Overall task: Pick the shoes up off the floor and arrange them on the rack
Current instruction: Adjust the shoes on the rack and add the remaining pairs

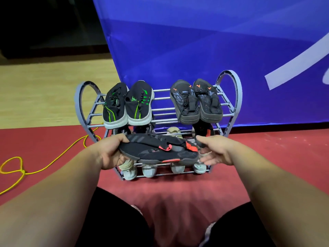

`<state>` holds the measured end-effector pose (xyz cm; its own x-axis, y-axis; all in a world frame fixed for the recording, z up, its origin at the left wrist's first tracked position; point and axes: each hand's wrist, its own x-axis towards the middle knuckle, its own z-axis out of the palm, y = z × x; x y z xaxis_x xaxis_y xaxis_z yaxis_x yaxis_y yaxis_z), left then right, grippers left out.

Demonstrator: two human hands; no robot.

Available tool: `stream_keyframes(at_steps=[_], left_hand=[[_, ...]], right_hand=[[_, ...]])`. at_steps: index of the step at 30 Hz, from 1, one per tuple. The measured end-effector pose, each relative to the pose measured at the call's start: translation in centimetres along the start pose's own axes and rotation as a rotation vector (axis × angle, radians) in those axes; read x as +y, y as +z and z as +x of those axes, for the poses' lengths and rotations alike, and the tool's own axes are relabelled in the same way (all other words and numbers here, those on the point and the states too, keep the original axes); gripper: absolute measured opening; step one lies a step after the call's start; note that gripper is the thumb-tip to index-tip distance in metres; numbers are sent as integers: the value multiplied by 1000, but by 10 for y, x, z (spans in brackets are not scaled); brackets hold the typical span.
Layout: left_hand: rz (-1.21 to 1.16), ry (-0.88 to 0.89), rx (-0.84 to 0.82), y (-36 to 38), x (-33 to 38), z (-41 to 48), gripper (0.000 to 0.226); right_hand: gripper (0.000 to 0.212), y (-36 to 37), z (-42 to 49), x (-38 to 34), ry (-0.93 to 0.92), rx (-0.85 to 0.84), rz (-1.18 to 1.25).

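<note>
A black shoe with red trim (158,148) is lying sideways in front of the rack (229,97), covering its middle shelf. The left hand (108,152) is gripping one end at 9 o'clock, fingers curled around it. The right hand (217,150) is sitting at 3 o'clock, fingers loosely spread beside the other end. A yellow cord (44,166) is trailing at 8 o'clock.

Lighting: dim indoor, top-left corner near black; brightest on the blue backdrop (204,50) beyond the fingertips, with soft sheen bands across it. Focus: sharpest around the fingers (122,138) and the rack (229,90) just behind them; forearms (53,202) and lower edge blurred, smeared. Distortion: wide-angle bowing toward the edges; floor lines curve.
</note>
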<state>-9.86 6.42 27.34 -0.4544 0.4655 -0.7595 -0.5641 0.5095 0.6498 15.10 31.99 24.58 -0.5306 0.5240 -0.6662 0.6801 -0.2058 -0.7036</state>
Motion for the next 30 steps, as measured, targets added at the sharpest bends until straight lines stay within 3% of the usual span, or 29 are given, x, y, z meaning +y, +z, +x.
stream_keyframes(at_steps=[4,8,11,16,23,30], left_hand=[[42,-60,-48,10,1,10,10],[39,-89,-46,34,4,27,25],[43,-75,12,53,5,47,24],[1,-9,-36,93,11,60,14],[55,1,-164,133,11,74,14],[73,67,-115,141,14,84,5]], right_hand=[[67,1,-4,6,133,-255,-261],[53,-8,-10,11,125,-383,-270],[38,-11,-8,14,78,-359,-188],[38,-9,3,17,2,-252,51],[22,16,28,3,1,-136,320],[20,46,63,-13,28,-59,443]])
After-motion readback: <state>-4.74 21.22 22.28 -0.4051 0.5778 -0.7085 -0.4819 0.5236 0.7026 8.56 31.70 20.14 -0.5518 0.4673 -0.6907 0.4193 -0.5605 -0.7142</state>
